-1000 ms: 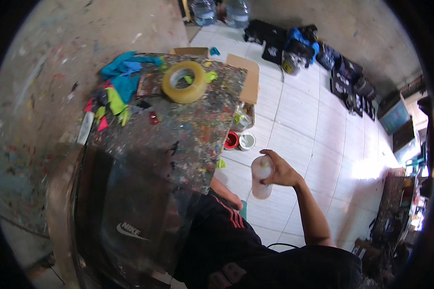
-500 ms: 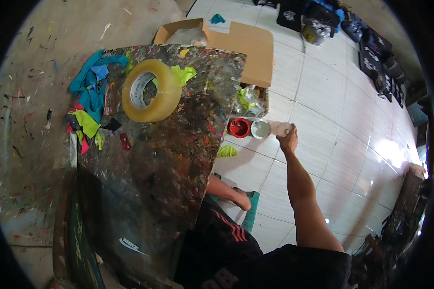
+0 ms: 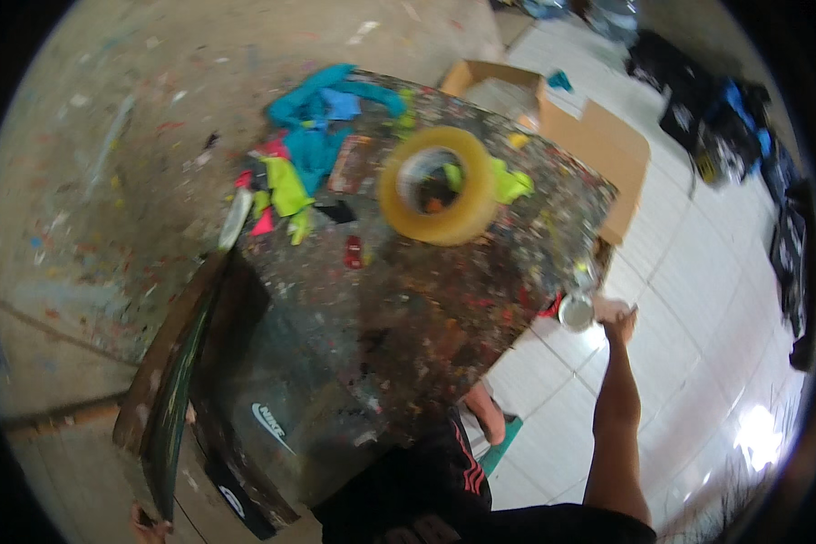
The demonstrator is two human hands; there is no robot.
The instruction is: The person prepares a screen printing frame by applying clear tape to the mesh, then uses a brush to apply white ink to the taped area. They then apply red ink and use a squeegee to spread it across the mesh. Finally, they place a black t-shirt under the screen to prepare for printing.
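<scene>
Beside an open pot of whitish paint [image 3: 576, 313], my right hand [image 3: 621, 326] reaches down at the floor, its fingers closed on a pale translucent jar [image 3: 605, 309]; blur softens that grip. At the lower left, my left hand [image 3: 150, 526] has its fingers closed around the lower end of a tilted wooden screen-printing frame [image 3: 163, 390]. Dark fabric with a white printed mark [image 3: 270, 424] lies on the near part of the paint-stained table [image 3: 408, 317]. Most of a red paint pot [image 3: 550, 308] is hidden behind the table's edge.
A big roll of clear yellowish tape [image 3: 476, 195] stands on the table, with teal rags [image 3: 317, 154] and lime scraps [image 3: 287, 190] to its left. Beyond the table is an open cardboard box [image 3: 607, 163]. Black bundles [image 3: 698, 100] line the far right floor.
The view has swung left, so the table sits further right. My left hand and the frame's lower end have come into view. My right hand is still at the translucent jar.
</scene>
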